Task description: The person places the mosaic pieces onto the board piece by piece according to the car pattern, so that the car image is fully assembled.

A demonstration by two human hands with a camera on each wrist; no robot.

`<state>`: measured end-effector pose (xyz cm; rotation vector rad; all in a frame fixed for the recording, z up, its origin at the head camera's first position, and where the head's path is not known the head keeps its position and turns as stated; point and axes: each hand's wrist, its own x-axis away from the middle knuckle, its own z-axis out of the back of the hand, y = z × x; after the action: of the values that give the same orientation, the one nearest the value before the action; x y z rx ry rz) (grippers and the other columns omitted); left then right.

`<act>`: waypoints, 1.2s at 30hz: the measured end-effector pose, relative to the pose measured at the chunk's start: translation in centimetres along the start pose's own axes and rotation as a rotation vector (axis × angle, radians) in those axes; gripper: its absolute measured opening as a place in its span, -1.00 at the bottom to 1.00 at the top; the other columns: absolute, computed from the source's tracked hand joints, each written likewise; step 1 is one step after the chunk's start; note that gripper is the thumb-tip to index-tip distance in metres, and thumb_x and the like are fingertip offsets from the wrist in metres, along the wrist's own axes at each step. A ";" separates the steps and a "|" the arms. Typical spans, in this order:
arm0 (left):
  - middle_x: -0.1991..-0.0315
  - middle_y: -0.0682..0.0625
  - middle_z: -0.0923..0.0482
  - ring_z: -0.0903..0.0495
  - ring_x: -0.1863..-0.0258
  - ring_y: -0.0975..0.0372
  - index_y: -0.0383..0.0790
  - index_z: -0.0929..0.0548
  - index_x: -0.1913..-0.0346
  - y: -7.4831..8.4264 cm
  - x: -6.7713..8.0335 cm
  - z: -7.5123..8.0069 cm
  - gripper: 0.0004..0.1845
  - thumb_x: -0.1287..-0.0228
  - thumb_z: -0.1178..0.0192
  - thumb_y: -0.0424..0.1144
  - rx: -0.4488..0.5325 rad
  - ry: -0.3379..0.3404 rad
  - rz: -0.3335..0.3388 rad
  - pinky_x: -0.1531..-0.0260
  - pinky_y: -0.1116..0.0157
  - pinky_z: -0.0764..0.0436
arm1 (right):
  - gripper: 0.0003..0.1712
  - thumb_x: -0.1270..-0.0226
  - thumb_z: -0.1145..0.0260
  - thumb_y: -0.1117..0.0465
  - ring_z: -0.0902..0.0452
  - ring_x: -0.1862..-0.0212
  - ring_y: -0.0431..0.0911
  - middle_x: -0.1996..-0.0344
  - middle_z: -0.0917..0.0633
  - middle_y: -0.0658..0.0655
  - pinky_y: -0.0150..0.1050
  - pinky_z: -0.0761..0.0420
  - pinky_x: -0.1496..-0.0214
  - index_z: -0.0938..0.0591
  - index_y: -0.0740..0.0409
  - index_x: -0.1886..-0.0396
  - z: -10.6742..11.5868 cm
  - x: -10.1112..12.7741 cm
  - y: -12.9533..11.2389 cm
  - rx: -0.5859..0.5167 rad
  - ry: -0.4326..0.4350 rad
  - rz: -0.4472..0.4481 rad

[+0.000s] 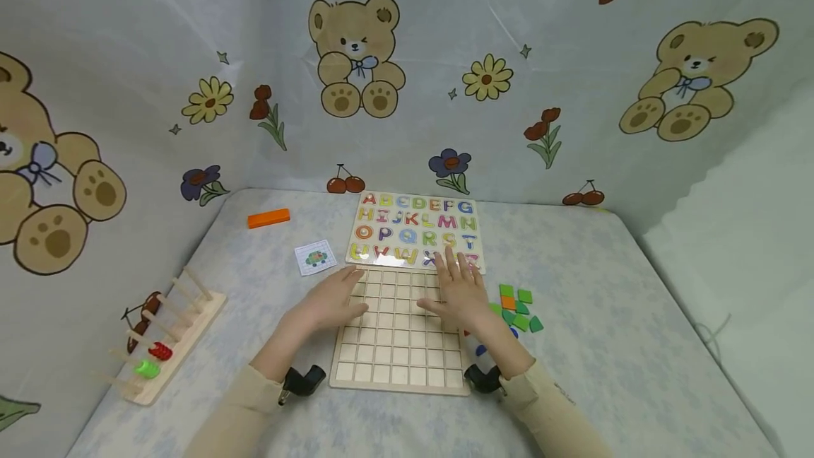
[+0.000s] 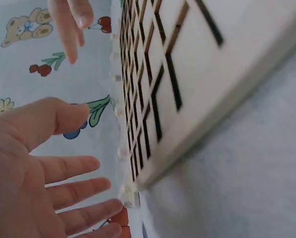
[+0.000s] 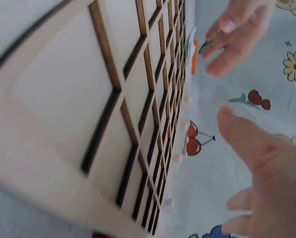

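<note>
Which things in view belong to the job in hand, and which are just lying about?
Likely the job:
wooden grid board, by the left hand and right hand
coloured pieces, probably
picture card, probably

Seemingly just lying about:
alphabet board
orange block
peg rack

I see both arms extend from the near side: the left forearm (image 1: 235,408) slants far and right, the right forearm (image 1: 553,408) far and left, both in cream sleeves. Through the left wrist view I find my left hand (image 1: 332,300) with fingers straight and spaced. My right hand (image 1: 461,293) spreads its fingers toward the far side, thumb pointing left, well apart from the other.
</note>
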<state>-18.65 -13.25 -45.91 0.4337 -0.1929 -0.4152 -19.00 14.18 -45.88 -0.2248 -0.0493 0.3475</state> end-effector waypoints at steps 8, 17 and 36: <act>-0.19 -0.22 -0.39 -0.33 -0.23 -0.02 -0.41 -0.44 -0.22 -3.2 1.2 -1.4 -0.48 -0.15 -0.17 -0.41 0.142 0.065 -0.075 -0.23 0.06 -0.31 | -0.39 -0.31 -0.26 0.03 -0.34 -0.20 0.25 -0.16 -0.48 0.35 0.21 -0.33 -0.18 -0.46 0.34 -0.22 0.9 1.1 5.1 -0.334 0.147 0.101; -0.18 -0.12 -0.41 -0.35 -0.22 0.03 -0.30 -0.50 -0.19 -4.3 2.0 -2.6 -0.53 -0.16 -0.18 -0.44 0.246 0.131 -0.121 -0.19 0.06 -0.35 | -0.66 -0.31 -0.27 0.22 -0.55 0.02 0.12 0.03 -0.61 0.21 0.00 -0.57 0.01 -0.60 0.21 -0.05 0.8 1.7 9.7 -0.569 0.162 -0.041; -0.16 -0.04 -0.42 -0.34 -0.23 0.07 -0.25 -0.52 -0.16 -4.2 2.5 -3.3 -0.55 -0.18 -0.20 -0.47 0.408 0.152 -0.076 -0.21 0.08 -0.34 | -0.68 -0.22 -0.33 0.32 -0.54 0.01 0.02 0.04 -0.64 0.12 0.00 -0.54 -0.02 -0.66 0.15 0.00 -1.9 2.1 10.6 -0.531 0.101 0.032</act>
<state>-17.02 -16.60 -50.46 0.8731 -0.1126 -0.4152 -20.39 24.20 -50.11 -0.7686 -0.0371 0.3495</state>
